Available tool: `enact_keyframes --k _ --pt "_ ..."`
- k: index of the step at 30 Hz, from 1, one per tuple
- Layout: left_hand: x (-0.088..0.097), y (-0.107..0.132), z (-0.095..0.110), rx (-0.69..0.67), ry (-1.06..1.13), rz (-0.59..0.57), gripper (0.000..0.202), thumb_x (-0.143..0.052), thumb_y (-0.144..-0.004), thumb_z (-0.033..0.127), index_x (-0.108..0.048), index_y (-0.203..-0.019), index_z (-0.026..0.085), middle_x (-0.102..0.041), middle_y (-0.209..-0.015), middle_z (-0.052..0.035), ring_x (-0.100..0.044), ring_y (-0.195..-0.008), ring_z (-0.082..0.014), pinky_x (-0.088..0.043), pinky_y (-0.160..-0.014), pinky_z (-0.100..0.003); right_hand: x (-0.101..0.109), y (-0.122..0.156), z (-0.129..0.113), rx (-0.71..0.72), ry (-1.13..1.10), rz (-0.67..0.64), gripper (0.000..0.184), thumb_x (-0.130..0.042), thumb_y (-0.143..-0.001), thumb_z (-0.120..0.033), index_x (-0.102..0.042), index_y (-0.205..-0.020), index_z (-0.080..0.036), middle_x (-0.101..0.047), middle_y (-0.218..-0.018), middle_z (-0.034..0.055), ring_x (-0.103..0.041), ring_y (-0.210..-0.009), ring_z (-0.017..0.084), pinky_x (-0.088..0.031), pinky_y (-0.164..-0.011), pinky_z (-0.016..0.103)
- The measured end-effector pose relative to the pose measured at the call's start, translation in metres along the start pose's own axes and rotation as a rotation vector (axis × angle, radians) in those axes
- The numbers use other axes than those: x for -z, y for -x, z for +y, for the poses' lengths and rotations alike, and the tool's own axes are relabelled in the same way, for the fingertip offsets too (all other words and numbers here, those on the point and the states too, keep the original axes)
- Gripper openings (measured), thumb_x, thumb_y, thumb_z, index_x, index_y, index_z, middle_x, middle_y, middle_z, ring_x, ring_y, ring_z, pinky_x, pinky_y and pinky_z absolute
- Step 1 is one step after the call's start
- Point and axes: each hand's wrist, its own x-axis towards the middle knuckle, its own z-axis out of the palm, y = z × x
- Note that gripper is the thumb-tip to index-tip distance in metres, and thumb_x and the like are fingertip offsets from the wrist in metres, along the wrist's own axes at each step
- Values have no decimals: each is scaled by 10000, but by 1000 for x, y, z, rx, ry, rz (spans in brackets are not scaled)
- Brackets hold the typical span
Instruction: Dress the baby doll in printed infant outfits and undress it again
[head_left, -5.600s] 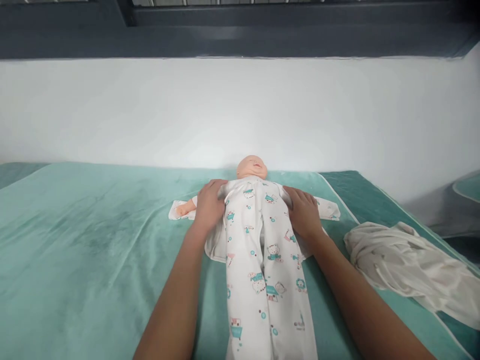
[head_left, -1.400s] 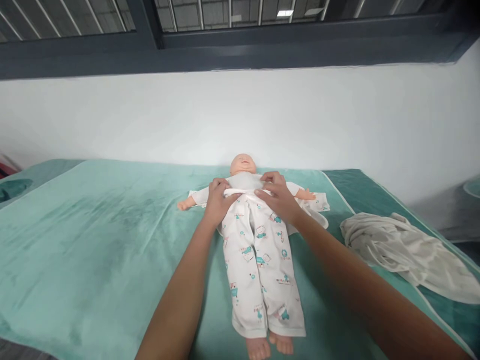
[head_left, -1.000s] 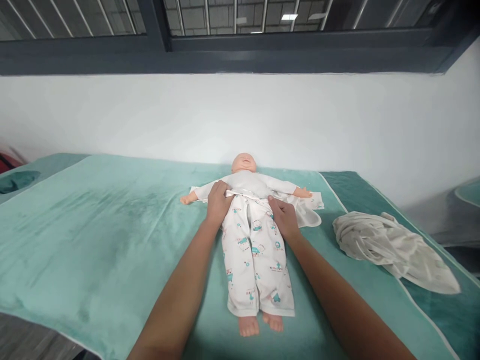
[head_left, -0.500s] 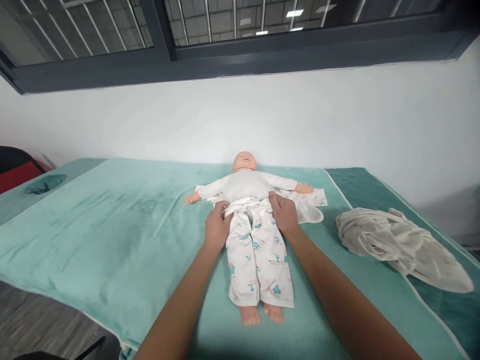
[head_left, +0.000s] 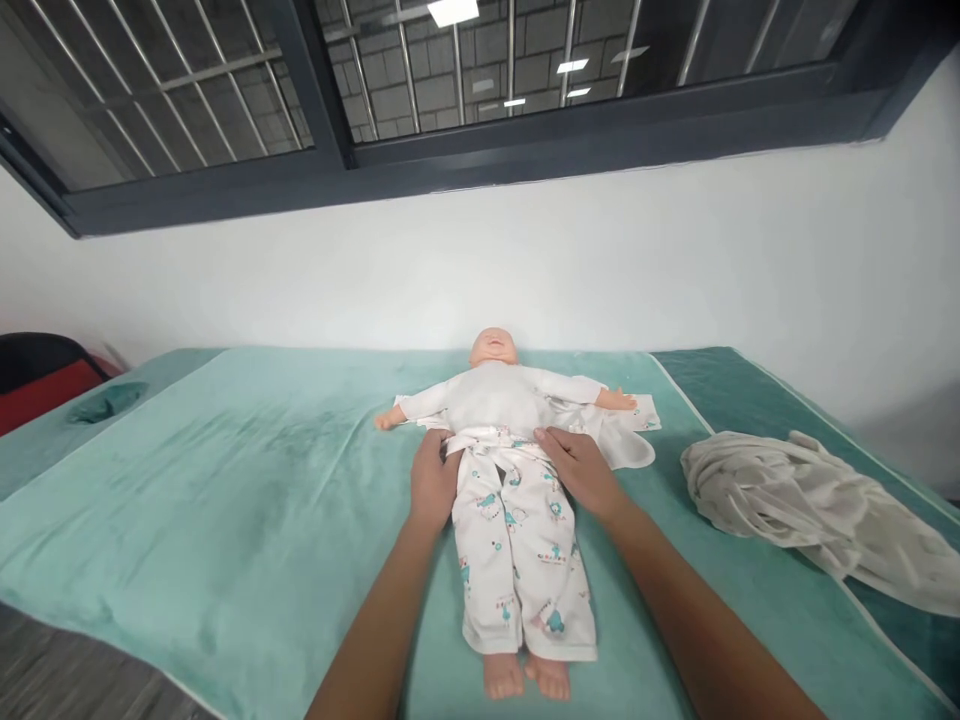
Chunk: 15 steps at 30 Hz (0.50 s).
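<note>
A baby doll [head_left: 495,346] lies on its back on a teal blanket [head_left: 225,500], head toward the wall, arms spread. It wears a plain white top and white printed trousers [head_left: 521,550] with bare feet showing. My left hand [head_left: 433,478] is closed on the trousers' waistband at the doll's left-side hip. At the other hip my right hand [head_left: 581,468] rests on the waistband, fingers extended and pressing the cloth. A printed garment [head_left: 622,430] lies spread under the doll's right-side arm.
A crumpled white cloth [head_left: 795,510] lies on the blanket to the right. A white wall [head_left: 675,260] and a dark-framed window [head_left: 480,150] stand behind. A dark and red object [head_left: 37,375] sits at far left. The blanket's near-left edge [head_left: 90,630] drops off.
The printed trousers have gone from lying over the doll's chest to sitting at its waist, baring the white top. My hands slid down to the hips. The view tilted up.
</note>
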Motion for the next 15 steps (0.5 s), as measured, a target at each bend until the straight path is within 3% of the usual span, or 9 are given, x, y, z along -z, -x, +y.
enact_keyframes --k 3,6,15 --pt "-3 -6 -2 -37 37 31 124 -515 -864 337 -509 -858 213 -558 -845 3 -510 -803 -165 -411 -735 -283 7 -3 6 -31 -54 -144 422 -477 -882 -571 -412 -706 -193 -402 -678 -36 -379 -666 114 -297 -602 233" --pt "-7 -15 -2 -40 63 35 106 -512 -857 314 -508 -882 211 -549 -851 3 -505 -805 -164 -409 -737 -286 12 -5 10 -80 -112 -205 384 -612 -795 -564 -528 -875 -197 -513 -807 -28 -465 -758 135 -364 -650 231" --pt "-18 -45 3 -85 68 23 76 -510 -849 250 -521 -914 213 -599 -913 -7 -541 -861 -170 -420 -793 -295 2 -17 11 -139 -68 1 402 -616 -769 -562 -628 -908 -185 -636 -869 9 -544 -799 177 -404 -702 274"
